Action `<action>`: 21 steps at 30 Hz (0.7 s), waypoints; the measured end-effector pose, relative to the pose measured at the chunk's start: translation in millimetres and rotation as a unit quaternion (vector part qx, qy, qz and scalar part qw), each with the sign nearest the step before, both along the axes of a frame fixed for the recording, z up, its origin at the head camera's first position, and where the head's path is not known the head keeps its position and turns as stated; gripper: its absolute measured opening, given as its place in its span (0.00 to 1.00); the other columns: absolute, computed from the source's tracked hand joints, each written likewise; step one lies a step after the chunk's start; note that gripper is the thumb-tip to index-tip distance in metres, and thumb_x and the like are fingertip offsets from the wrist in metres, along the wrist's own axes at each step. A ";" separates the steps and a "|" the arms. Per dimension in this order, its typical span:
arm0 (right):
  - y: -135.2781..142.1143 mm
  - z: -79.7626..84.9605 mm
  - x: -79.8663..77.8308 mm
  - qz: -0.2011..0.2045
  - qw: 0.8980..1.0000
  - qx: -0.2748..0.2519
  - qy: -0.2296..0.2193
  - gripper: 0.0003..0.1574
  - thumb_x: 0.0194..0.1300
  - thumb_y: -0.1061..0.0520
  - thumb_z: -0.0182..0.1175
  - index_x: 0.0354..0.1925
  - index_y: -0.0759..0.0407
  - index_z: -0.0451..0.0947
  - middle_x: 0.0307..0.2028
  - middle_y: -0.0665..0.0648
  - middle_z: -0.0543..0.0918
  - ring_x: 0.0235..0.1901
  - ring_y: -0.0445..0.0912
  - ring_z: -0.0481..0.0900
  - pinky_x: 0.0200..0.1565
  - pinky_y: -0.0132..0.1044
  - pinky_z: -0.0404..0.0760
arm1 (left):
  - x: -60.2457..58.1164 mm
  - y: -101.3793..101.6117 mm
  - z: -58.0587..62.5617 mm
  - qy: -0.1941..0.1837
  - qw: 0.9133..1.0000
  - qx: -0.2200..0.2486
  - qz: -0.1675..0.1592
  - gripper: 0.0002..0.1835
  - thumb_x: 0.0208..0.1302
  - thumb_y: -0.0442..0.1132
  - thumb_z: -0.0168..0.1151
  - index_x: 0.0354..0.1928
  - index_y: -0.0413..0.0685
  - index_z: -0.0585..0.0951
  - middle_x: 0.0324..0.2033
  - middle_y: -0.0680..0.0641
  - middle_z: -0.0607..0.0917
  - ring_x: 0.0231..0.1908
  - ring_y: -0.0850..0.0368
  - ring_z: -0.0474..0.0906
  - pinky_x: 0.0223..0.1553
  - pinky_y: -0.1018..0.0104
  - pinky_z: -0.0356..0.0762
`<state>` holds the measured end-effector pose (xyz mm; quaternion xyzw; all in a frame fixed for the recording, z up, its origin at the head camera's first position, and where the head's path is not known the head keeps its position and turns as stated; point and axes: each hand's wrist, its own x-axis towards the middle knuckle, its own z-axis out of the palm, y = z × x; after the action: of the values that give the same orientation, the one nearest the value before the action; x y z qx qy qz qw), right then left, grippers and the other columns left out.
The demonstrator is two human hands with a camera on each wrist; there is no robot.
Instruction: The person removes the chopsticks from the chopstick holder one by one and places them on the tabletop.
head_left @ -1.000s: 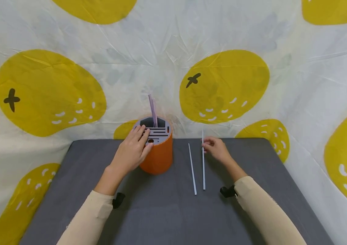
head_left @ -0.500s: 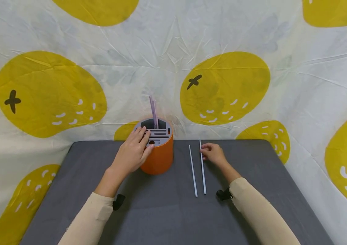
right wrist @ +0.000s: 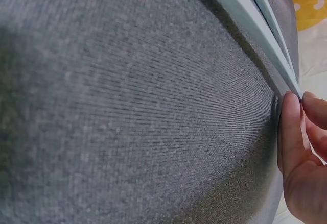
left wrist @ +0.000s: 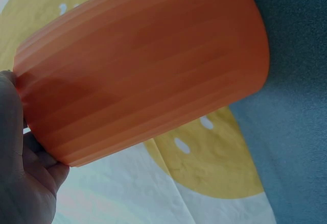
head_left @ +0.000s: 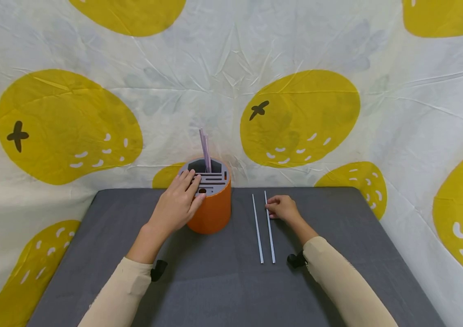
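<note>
My left hand [head_left: 175, 200] rests with its fingers lying across the grey slotted top of an orange utensil holder [head_left: 210, 217]. In the left wrist view, that hand [left wrist: 30, 178] touches the holder's upper rim, and the ribbed orange wall fills much of the picture. Thin purple sticks [head_left: 204, 147] stand upright in the holder's rear opening. To its right, my right hand [head_left: 283, 208] pinches a pale blue chopstick [head_left: 270, 236] near its far end. A second pale chopstick [head_left: 258, 234] lies beside it, slightly apart. The right wrist view shows thumb and fingertips [right wrist: 290, 100] on the chopstick.
A dark grey cloth covers the table [head_left: 223, 295]. Behind it hangs a white curtain [head_left: 215, 63] with large yellow fruit prints. The holder stands near the table's back edge.
My right hand has shifted slightly left and nearer with the chopstick, whose far end has come down, so it lies almost parallel to the other one. The left hand stays on the holder.
</note>
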<state>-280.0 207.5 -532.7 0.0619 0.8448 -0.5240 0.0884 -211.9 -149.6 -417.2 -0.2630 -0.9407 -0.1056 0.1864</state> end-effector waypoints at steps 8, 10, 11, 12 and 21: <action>-0.5 -0.4 -2.2 -0.005 1.000 0.007 -0.007 0.14 0.68 0.65 0.67 0.49 0.73 0.83 0.30 0.59 0.88 0.23 0.39 0.82 0.28 0.32 0.88 | -0.8 0.3 -1.2 0.001 1.000 -0.004 -0.001 0.32 0.81 0.52 0.50 0.75 0.37 0.69 0.75 0.33 0.68 0.77 0.37 0.61 0.79 0.44 0.56; -0.8 -0.6 -2.9 -0.007 1.000 0.013 -0.009 0.13 0.67 0.65 0.68 0.48 0.72 0.83 0.30 0.58 0.88 0.23 0.39 0.82 0.28 0.32 0.87 | -1.0 0.4 -1.3 0.003 1.000 -0.004 -0.001 0.32 0.81 0.52 0.50 0.75 0.37 0.69 0.75 0.34 0.68 0.77 0.37 0.61 0.79 0.44 0.56; -0.8 -0.6 -3.1 -0.006 1.000 0.015 -0.009 0.13 0.67 0.65 0.68 0.48 0.72 0.83 0.30 0.58 0.88 0.23 0.38 0.82 0.28 0.32 0.87 | -1.0 0.4 -1.3 0.003 1.000 -0.004 -0.001 0.32 0.81 0.52 0.50 0.75 0.37 0.69 0.75 0.34 0.68 0.77 0.37 0.61 0.79 0.44 0.56; -0.7 -0.8 -3.7 -0.006 1.000 0.017 -0.010 0.13 0.67 0.64 0.68 0.48 0.72 0.83 0.29 0.57 0.88 0.23 0.38 0.82 0.27 0.32 0.87 | -1.1 0.3 -1.2 0.004 1.000 -0.004 -0.001 0.32 0.80 0.52 0.50 0.75 0.37 0.69 0.75 0.34 0.68 0.77 0.37 0.62 0.79 0.44 0.56; -1.7 -2.1 -4.1 -0.002 1.000 0.023 -0.010 0.12 0.66 0.64 0.69 0.46 0.73 0.85 0.26 0.56 0.87 0.22 0.38 0.82 0.27 0.32 0.87 | -1.0 -0.2 -2.2 0.004 1.000 -0.003 0.002 0.32 0.80 0.52 0.50 0.75 0.37 0.69 0.75 0.34 0.68 0.77 0.37 0.61 0.79 0.44 0.56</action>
<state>-284.0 205.8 -534.9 0.0707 0.8556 -0.5040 0.0940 -212.9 -149.8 -419.3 -0.2623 -0.9407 -0.1015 0.1896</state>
